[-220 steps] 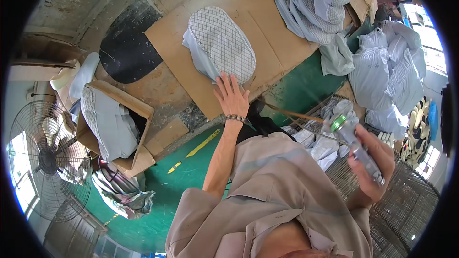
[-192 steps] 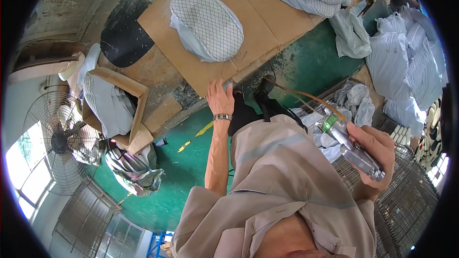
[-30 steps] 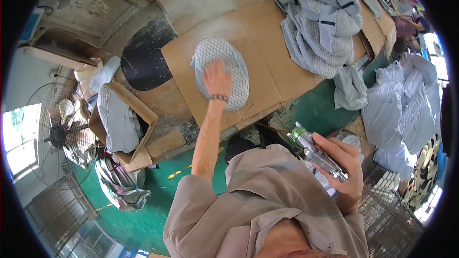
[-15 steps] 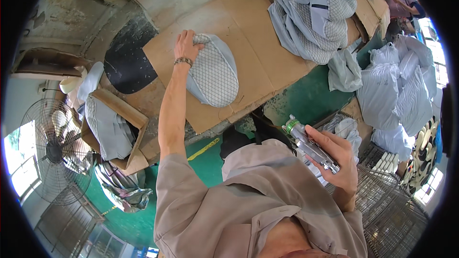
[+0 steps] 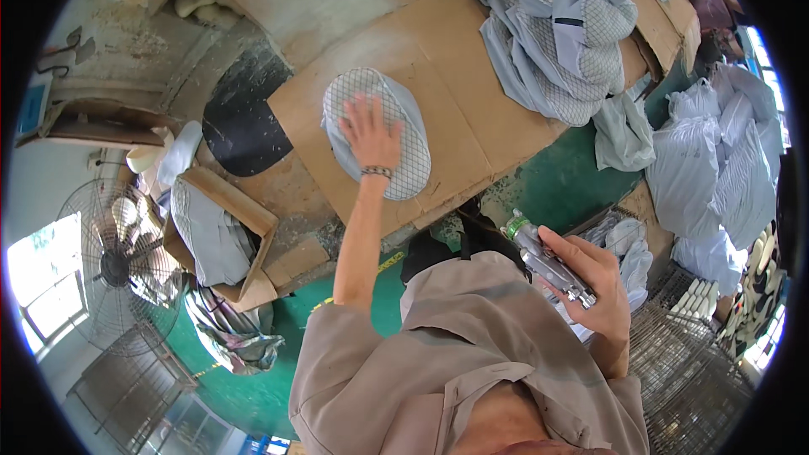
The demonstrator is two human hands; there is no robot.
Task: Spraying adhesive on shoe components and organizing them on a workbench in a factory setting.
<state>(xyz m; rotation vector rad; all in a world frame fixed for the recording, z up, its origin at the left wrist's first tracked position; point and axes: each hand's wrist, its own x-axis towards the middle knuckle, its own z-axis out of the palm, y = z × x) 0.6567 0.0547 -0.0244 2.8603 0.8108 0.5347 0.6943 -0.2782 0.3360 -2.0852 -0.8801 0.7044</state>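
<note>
My left hand (image 5: 371, 136) lies flat with fingers spread on an oval grey fabric piece (image 5: 409, 164), whose top has a dark diamond-grid pattern and a plain grey edge. The piece rests on a flat cardboard sheet (image 5: 455, 131) on the worktable. Off to the right, in front of my body, my right hand (image 5: 595, 274) is wrapped round a metal spray gun (image 5: 549, 259) with a green ring at its front. The gun's nose points up and left, away from the fabric piece. My fingers hide part of its body.
A heap of similar grey grid-patterned pieces (image 5: 560, 34) lies at the table's far right. Left stand an open carton (image 5: 261, 240) of grey pieces, a black rounded sheet (image 5: 246, 114) and a caged fan (image 5: 115, 268). White plastic bags (image 5: 687, 164) and wire racks (image 5: 683, 362) are at right.
My left hand has let go of the piece's far left edge and moved right and nearer, now flat on its top. My right hand keeps the spray gun in about the same place.
</note>
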